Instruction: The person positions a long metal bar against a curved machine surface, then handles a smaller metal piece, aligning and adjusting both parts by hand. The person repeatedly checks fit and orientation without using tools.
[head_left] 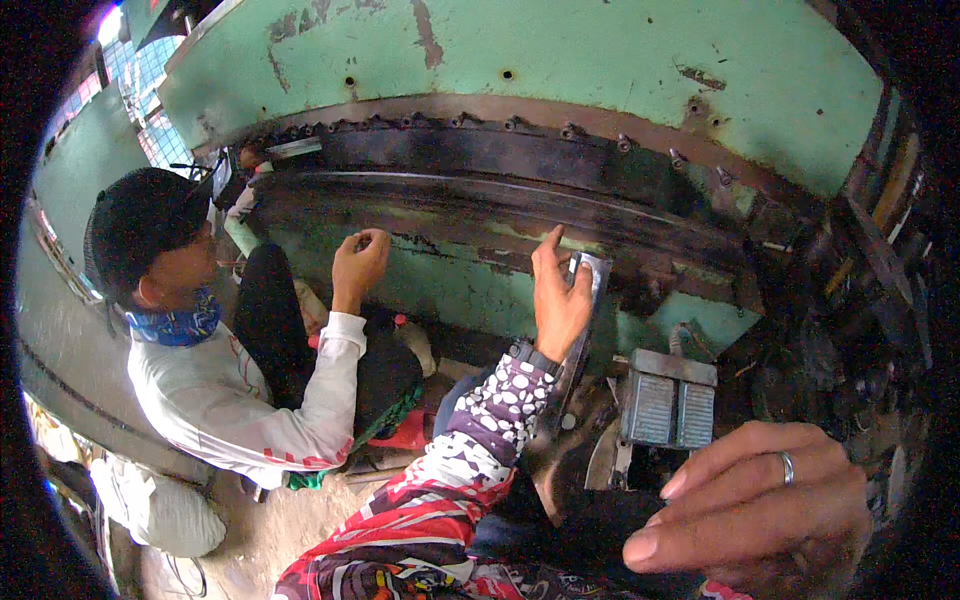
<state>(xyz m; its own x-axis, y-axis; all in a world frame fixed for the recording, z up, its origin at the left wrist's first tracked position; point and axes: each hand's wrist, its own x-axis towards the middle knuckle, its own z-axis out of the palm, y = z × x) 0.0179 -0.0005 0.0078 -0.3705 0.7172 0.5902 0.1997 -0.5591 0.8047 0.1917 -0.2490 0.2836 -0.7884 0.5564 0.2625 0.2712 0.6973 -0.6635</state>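
Noted nearest, to near right of double pedal [655,408]: right hand [765,495], loosely bent, unclamped. Left of pedal: saw left hand [562,308] against tilted metal strip [600,274]; cannot tell whether clamped. Farther left of pedal: white-sleeved co-worker [225,405]. Beyond pedal: green machine [590,50].

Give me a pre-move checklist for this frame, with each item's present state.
1. Left hand at the metal strip: ok.
2. Strip firmly gripped: cannot tell; the hand hides the contact.
3. Right hand away from the green machine: ok, it is in the foreground.
4. Fingers free of jewellery: not ok, the right hand wears a ring.
5. Pedal free of feet: ok, both pads show bare.
6. Co-worker's raised hand empty: cannot tell.
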